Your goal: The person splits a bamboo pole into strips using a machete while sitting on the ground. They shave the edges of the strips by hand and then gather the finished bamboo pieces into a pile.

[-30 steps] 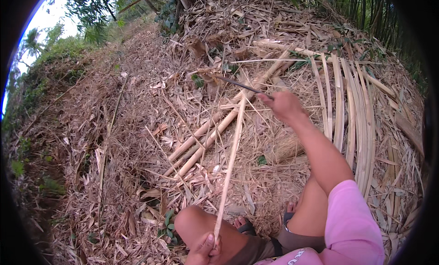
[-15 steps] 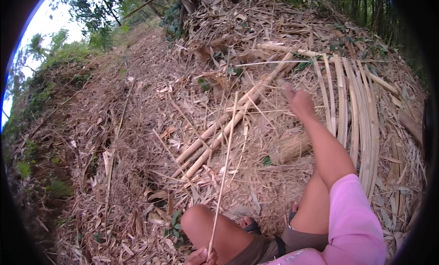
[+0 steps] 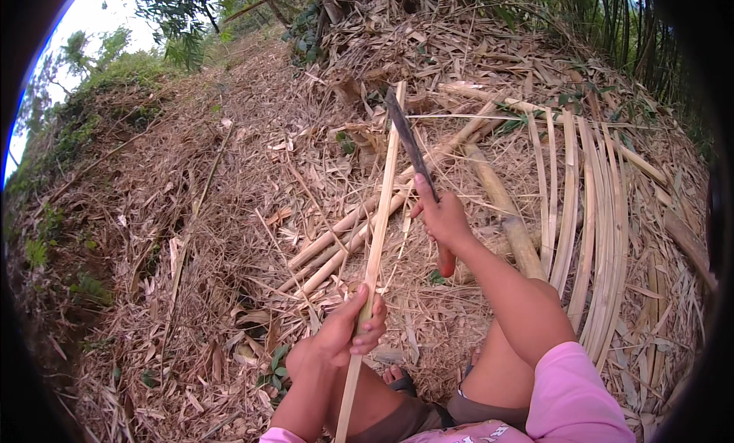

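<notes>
The left hand [image 3: 348, 332] is closed around a long, pale bamboo strip [image 3: 380, 221], gripping it near its lower end; the strip runs from the near edge of the view, between the knees, up and slightly right toward the far heap of dry litter. The right hand [image 3: 442, 217] is wrapped tight on the reddish handle of a dark-bladed knife [image 3: 409, 145], whose blade slants up and left, its tip just beside the upper part of the strip. Whether the blade touches the strip cannot be told.

Under and behind the strip lie several split bamboo poles [image 3: 344, 240], slanting from near left to far right. A thicker round bamboo culm [image 3: 501, 206] lies just right of the right hand, passing behind the forearm. Further right, a fan of flat curved bamboo slats [image 3: 592, 214] lies side by side on the ground. Dry bamboo leaves and husks [image 3: 191, 236] cover the whole slope. A sandalled foot [image 3: 397, 382] shows near, below the left hand, and a pink sleeve [image 3: 569, 397] covers the right upper arm
</notes>
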{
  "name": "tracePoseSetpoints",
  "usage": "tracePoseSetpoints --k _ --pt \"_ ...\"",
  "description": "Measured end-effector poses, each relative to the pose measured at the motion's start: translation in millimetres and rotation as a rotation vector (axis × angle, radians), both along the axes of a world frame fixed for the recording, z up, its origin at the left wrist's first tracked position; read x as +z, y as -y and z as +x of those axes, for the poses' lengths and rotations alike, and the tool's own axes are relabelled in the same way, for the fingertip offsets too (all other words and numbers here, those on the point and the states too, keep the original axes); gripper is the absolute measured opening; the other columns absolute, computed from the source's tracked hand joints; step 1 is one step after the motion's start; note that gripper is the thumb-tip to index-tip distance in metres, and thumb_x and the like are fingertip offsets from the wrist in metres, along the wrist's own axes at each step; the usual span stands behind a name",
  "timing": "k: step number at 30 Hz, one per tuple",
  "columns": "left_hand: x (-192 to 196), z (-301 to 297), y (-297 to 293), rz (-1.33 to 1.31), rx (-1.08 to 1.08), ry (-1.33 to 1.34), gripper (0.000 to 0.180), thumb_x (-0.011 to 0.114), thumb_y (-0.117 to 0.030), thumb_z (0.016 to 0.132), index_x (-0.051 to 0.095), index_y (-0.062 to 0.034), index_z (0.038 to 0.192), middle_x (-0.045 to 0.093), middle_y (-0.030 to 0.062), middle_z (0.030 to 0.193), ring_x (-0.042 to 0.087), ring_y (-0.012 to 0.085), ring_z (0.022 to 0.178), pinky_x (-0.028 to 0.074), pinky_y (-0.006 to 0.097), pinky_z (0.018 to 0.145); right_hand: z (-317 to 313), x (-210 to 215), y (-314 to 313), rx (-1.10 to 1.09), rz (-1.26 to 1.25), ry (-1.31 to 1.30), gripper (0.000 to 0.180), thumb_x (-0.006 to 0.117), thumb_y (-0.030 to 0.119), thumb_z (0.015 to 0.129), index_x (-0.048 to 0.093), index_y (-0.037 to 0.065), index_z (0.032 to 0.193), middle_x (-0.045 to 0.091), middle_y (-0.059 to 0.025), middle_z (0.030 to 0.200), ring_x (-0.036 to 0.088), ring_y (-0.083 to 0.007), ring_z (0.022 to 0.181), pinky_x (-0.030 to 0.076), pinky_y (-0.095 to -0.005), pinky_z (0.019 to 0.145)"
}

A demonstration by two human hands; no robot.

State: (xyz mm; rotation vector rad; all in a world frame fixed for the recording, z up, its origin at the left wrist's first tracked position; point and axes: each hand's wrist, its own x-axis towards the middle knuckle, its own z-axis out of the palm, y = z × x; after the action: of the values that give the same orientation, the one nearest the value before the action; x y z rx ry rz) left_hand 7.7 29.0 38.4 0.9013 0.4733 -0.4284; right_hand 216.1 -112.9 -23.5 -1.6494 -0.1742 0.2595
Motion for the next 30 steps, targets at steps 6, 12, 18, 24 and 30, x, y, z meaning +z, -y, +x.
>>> tracePoseSetpoints --k 6,12,18,24,30 --pt "-4.1 31.6 13.5 0.088 -0.078 0.048 0.045 0.028 -0.046 0.104 0.05 -0.0078 0.094 0.033 -0.0046 0.061 0.024 0.0045 0.039 0.019 0.02 0.033 -11.2 7.3 17.8 0.044 -0.098 0.105 0.075 0.048 0.07 0.088 0.069 0.002 0.066 0.052 -0.0047 0.048 0.055 -0.0179 0.048 0.045 -0.032 0.053" --pt "-19.0 35.2 7.6 -0.001 -0.037 0.092 0.045 0.024 -0.045 0.105 0.049 -0.0074 0.099 0.035 -0.0036 0.064 0.024 0.0049 0.041 0.022 0.02 0.035 -20.8 4.4 22.4 0.082 -0.162 0.268 0.069 0.04 0.06 0.096 0.068 0.001 0.075 0.051 -0.0055 0.052 0.054 -0.0186 0.05 0.042 -0.0346 0.052" --pt "-20.9 35.5 1.8 0.039 0.102 0.107 0.038 0.028 -0.038 0.105 0.047 -0.0068 0.095 0.037 -0.0022 0.065 0.028 0.0056 0.042 0.025 0.021 0.037 -56.8 13.2 5.8 0.244 -0.431 0.683 0.066 0.048 0.063 0.091 0.061 0.002 0.068 0.057 -0.0117 0.06 0.061 -0.0329 0.056 0.045 -0.0412 0.051" --pt "-42.4 24.9 -4.2 0.117 0.186 0.049 0.02 0.038 -0.024 0.098 0.047 -0.0097 0.089 0.039 -0.0003 0.072 0.033 0.0068 0.049 0.029 0.022 0.042 -70.1 3.3 -14.3 0.253 -0.461 0.958 0.072 0.053 0.075 0.079 0.059 0.005 0.063 0.059 -0.0113 0.058 0.064 -0.028 0.053 0.052 -0.0391 0.053" --pt "-37.1 22.4 12.6 0.23 0.239 0.099 0.027 0.034 -0.034 0.104 0.044 -0.0115 0.093 0.033 -0.0023 0.067 0.027 0.0065 0.044 0.022 0.021 0.038 -52.8 -8.0 -21.8 0.199 -0.484 0.95 0.071 0.054 0.075 0.078 0.055 0.007 0.058 0.054 -0.0087 0.055 0.06 -0.0257 0.049 0.046 -0.0388 0.047"
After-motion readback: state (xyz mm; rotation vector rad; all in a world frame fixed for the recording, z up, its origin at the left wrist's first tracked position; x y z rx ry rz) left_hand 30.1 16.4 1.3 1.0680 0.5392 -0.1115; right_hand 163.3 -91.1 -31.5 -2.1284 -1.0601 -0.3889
